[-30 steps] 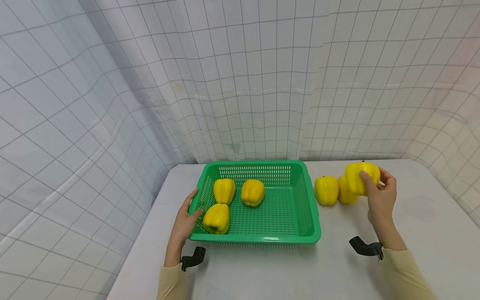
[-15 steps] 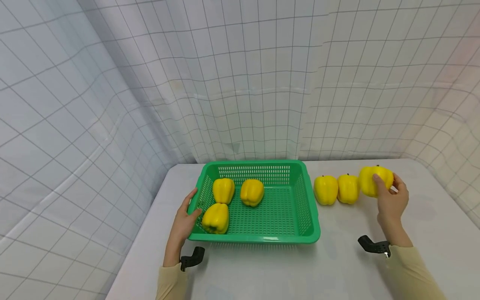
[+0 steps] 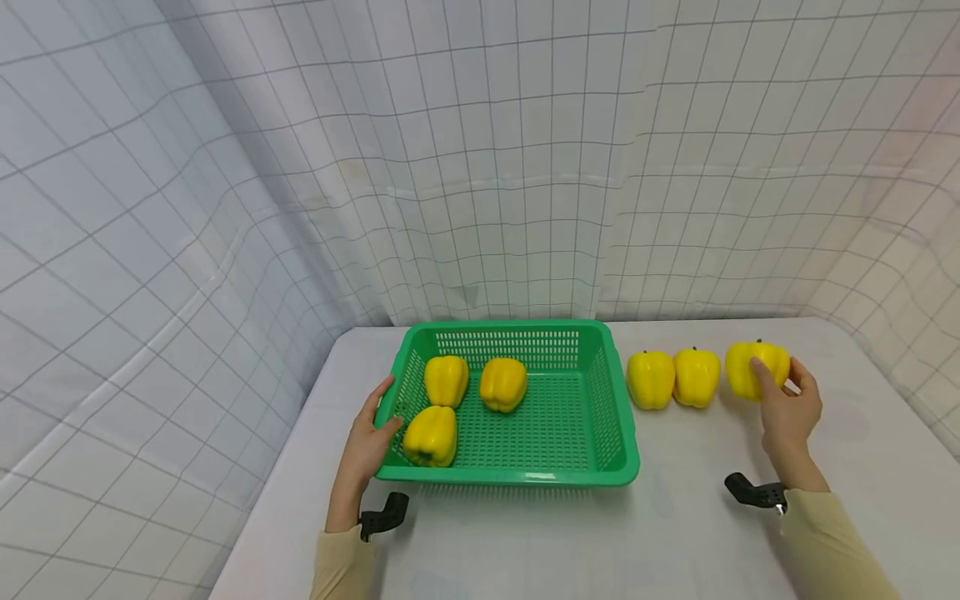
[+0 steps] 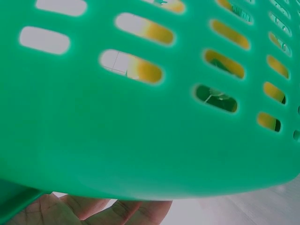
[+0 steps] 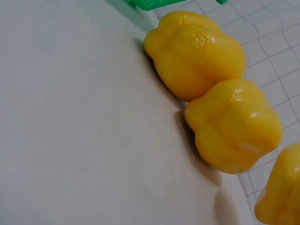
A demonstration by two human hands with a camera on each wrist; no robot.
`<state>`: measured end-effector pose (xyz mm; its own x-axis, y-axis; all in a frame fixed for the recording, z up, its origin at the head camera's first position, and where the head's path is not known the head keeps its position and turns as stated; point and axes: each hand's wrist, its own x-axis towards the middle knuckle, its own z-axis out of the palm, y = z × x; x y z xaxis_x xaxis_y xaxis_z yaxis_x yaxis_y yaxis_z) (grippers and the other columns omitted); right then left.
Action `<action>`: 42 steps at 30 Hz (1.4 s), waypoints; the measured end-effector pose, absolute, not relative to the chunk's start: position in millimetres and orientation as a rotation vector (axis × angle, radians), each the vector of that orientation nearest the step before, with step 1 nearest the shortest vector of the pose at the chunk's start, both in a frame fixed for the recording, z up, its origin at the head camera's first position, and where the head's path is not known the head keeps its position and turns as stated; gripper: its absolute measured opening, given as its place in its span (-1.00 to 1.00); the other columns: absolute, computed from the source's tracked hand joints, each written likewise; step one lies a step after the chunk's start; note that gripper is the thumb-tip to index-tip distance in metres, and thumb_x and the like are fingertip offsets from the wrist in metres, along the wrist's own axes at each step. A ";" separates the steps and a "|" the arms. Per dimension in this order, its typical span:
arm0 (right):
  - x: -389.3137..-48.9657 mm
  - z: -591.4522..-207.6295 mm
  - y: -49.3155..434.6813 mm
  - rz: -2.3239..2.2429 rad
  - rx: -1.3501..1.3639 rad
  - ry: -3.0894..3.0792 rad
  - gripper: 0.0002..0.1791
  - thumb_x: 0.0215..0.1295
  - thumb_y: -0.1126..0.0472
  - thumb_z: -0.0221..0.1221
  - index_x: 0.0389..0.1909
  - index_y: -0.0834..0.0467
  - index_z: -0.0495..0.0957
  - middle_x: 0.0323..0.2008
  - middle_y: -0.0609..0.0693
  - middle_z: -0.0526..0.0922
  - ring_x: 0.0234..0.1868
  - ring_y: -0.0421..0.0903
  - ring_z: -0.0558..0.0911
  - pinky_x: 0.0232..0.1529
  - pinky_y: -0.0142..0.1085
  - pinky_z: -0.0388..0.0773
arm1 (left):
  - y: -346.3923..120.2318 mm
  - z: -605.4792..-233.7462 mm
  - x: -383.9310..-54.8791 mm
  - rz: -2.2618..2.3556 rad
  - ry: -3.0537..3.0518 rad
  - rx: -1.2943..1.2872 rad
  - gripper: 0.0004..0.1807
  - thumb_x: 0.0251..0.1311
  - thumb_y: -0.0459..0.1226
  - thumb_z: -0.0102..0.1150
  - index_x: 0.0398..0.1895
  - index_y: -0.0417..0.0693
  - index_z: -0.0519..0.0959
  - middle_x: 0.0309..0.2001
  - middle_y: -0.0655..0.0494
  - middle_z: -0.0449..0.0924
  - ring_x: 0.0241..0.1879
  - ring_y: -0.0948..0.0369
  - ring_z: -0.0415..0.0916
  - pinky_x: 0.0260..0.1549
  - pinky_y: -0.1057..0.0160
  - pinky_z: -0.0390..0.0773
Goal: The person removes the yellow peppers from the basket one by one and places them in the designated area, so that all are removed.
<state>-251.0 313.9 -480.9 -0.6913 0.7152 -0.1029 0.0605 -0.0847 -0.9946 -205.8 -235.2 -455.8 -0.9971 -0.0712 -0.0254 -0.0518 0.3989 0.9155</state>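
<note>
My right hand [image 3: 791, 412] holds a yellow bell pepper [image 3: 744, 371], thumb across its near side, at the right end of a row. Left of it two more bell peppers, one [image 3: 697, 378] and another [image 3: 651, 380], stand side by side on the table. In the right wrist view the held pepper [image 5: 283, 187] shows at the lower right edge, its shadow apart from it. My left hand [image 3: 365, 446] grips the left rim of a green plastic basket [image 3: 525, 478]. From the left wrist, fingers [image 4: 117, 213] show under the basket's edge.
Inside the basket lie three yellow bell peppers: one at the back left [image 3: 446, 381], one at the front left [image 3: 431, 437], one nearer the middle [image 3: 503, 385]. A white gridded curtain [image 3: 480, 167] hangs behind and beside the white table [image 3: 540, 550].
My right hand has carried its bell pepper rightward, then lowered it closer to the table, uncovering the middle pepper of the row. The left hand stays at the basket rim.
</note>
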 end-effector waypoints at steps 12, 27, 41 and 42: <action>-254.4 -499.4 322.9 1.738 -0.875 -1.899 -0.14 0.12 -0.12 0.30 0.40 0.11 0.24 0.15 -0.08 0.36 -0.18 -0.38 0.26 -0.16 -0.59 0.25 | -234.8 -459.1 -208.4 -1.689 -2.616 0.118 -0.32 0.34 -0.34 -0.04 0.48 0.28 0.07 0.38 -0.19 0.09 0.10 -0.09 0.28 -0.03 -0.08 0.29; -260.9 -502.4 327.9 1.720 -0.934 -2.013 -0.12 0.21 -0.25 0.12 0.43 0.14 0.15 0.30 0.16 0.27 0.17 -0.12 0.32 0.18 -0.32 0.25 | -235.6 -457.4 -207.5 -1.687 -2.616 0.131 -0.32 0.36 -0.31 -0.04 0.49 0.24 0.05 0.36 -0.25 0.11 0.10 -0.10 0.27 -0.04 -0.08 0.29; -257.1 -509.3 330.2 1.699 -0.905 -2.183 -0.08 0.30 -0.34 -0.15 0.44 0.27 0.04 0.34 0.24 0.18 0.27 0.06 0.24 0.24 -0.17 0.17 | -234.7 -455.2 -205.3 -1.699 -2.619 0.134 -0.32 0.36 -0.31 -0.05 0.50 0.24 0.03 0.39 -0.23 0.05 0.14 -0.10 0.23 -0.02 -0.09 0.27; -256.5 -509.7 330.3 1.697 -0.890 -2.205 -0.08 0.31 -0.33 -0.18 0.44 0.29 0.03 0.37 0.26 0.14 0.31 0.11 0.18 0.27 -0.12 0.12 | -234.7 -455.2 -205.2 -1.705 -2.618 0.135 -0.32 0.37 -0.31 -0.05 0.50 0.24 0.03 0.40 -0.23 0.05 0.14 -0.10 0.23 -0.02 -0.08 0.27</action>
